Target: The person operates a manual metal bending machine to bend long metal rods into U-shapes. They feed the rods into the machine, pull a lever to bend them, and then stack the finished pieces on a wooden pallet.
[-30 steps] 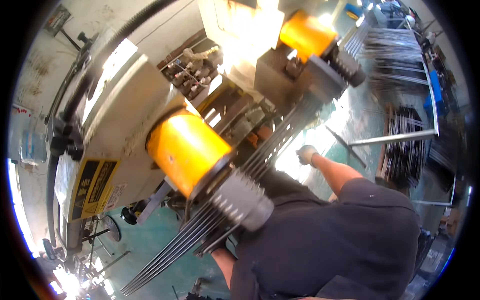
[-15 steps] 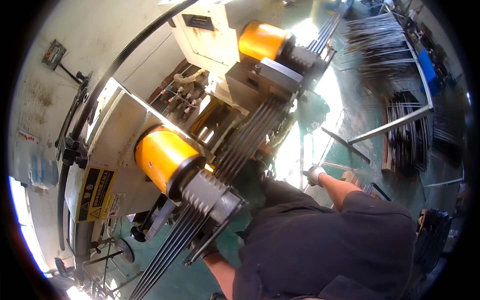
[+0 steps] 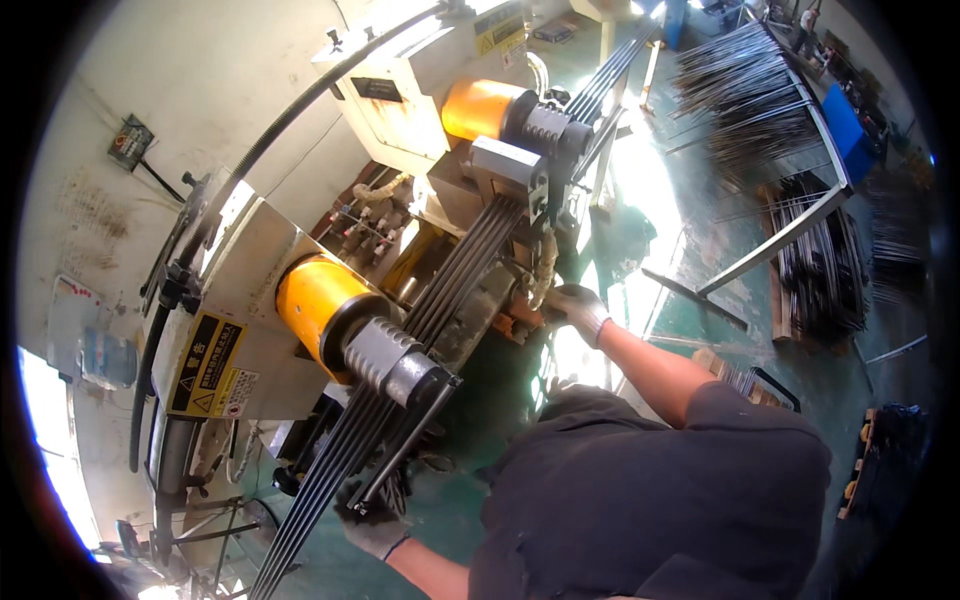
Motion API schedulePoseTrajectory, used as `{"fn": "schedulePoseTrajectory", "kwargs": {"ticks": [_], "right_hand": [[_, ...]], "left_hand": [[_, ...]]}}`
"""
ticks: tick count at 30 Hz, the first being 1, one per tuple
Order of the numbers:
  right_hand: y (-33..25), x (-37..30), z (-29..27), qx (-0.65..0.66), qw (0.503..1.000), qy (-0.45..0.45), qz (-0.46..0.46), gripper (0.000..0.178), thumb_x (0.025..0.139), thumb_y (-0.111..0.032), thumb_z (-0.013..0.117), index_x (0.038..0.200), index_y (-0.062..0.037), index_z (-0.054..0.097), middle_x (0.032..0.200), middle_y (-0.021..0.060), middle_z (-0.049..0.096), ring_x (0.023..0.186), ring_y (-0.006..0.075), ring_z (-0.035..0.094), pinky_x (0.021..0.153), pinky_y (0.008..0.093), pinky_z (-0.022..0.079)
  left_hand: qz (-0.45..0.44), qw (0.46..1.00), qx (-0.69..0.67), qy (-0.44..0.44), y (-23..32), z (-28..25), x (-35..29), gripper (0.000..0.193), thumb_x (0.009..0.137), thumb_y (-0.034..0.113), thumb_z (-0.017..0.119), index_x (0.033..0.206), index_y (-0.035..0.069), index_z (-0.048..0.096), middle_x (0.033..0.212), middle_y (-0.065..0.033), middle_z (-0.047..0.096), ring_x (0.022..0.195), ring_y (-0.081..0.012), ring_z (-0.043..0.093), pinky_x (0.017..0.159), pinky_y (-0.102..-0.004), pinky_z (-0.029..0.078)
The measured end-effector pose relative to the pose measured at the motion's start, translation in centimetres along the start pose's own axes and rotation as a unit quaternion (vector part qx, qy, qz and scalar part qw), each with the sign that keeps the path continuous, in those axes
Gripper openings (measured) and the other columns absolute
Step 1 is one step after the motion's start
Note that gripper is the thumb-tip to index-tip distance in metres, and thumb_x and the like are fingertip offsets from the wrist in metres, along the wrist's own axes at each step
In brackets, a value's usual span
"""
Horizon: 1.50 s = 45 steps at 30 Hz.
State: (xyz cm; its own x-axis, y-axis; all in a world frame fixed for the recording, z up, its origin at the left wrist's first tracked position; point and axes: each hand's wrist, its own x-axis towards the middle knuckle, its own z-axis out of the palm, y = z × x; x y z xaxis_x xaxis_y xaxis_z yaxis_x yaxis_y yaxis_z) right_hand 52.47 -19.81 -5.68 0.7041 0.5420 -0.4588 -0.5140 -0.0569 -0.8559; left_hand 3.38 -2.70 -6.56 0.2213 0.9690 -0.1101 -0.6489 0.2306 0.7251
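Observation:
My left hand point(image 3: 375, 532), in a pale glove with dark fingers, is at the lower end of a thin metal bar point(image 3: 405, 450), close beside several long dark rods point(image 3: 310, 500). Its fingers are partly hidden there. With fingers stretched out, my right hand point(image 3: 585, 308), also gloved, reaches to the machine's front edge, by a beige wrapped hose point(image 3: 547, 265) and a rusty orange bracket point(image 3: 517, 318). The rods run side by side across the machine, under two ribbed grey clamp heads, a near one point(image 3: 385, 358) and a far one point(image 3: 548, 128).
Two orange cylinders, one near point(image 3: 325, 305) and one far point(image 3: 483, 110), are mounted on the cream machine. A black corrugated hose point(image 3: 262, 135) arches over it. At right stands a metal rack point(image 3: 780, 245) loaded with thin rods point(image 3: 745, 85). More dark bundles point(image 3: 820, 265) lie below.
My right hand has moved left and up to the machine's front. The left hand has shifted down and left along the rods. The view has turned slightly, and the near clamp head's angle differs.

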Motion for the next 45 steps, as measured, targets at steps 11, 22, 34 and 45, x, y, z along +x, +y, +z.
{"fn": "schedulePoseTrajectory", "kwargs": {"ticks": [11,22,34,45], "right_hand": [[-10.3,3.5,13.0,0.454,0.874,-0.171,0.032,0.020,0.100,-0.021,0.051,0.106,-0.0027,0.057,0.090,0.0091,0.064,0.082,0.0264,0.065,0.078,0.0438,0.056],[-10.5,4.6,14.1,0.486,0.858,-0.160,0.053,0.015,0.099,-0.019,0.051,0.103,-0.0051,0.054,0.070,0.0026,0.053,0.062,0.0182,0.053,0.061,0.0366,0.048],[-10.1,4.5,14.3,0.482,0.861,-0.158,0.035,0.014,0.099,-0.018,0.051,0.100,-0.0049,0.056,0.068,0.0010,0.049,0.059,0.0178,0.049,0.059,0.0355,0.047],[-11.8,3.5,14.2,0.493,0.849,-0.147,0.118,0.012,0.098,-0.017,0.053,0.096,-0.0053,0.057,0.067,0.0042,0.054,0.058,0.0205,0.053,0.057,0.0373,0.048]], "left_hand": [[0.096,0.993,-0.061,-0.017,7.0,9.5,-1.8,0.043,0.099,0.023,0.048,0.129,-0.008,0.049,0.135,-0.0205,0.052,0.127,-0.0315,0.047,0.113,-0.0421,0.032],[0.224,0.959,0.158,0.078,16.8,10.2,-0.2,0.046,0.100,0.026,0.047,0.130,-0.009,0.048,0.131,-0.0232,0.054,0.125,-0.0323,0.049,0.113,-0.0429,0.031],[0.387,0.817,0.367,0.219,22.6,31.2,2.0,0.045,0.095,0.019,0.059,0.130,-0.007,0.051,0.118,-0.0182,0.062,0.108,-0.0261,0.061,0.094,-0.0353,0.049],[0.401,0.724,0.555,0.084,17.3,43.7,2.1,0.033,0.096,0.024,0.053,0.120,0.002,0.059,0.101,-0.0099,0.065,0.097,-0.0184,0.062,0.084,-0.0334,0.050]]}}
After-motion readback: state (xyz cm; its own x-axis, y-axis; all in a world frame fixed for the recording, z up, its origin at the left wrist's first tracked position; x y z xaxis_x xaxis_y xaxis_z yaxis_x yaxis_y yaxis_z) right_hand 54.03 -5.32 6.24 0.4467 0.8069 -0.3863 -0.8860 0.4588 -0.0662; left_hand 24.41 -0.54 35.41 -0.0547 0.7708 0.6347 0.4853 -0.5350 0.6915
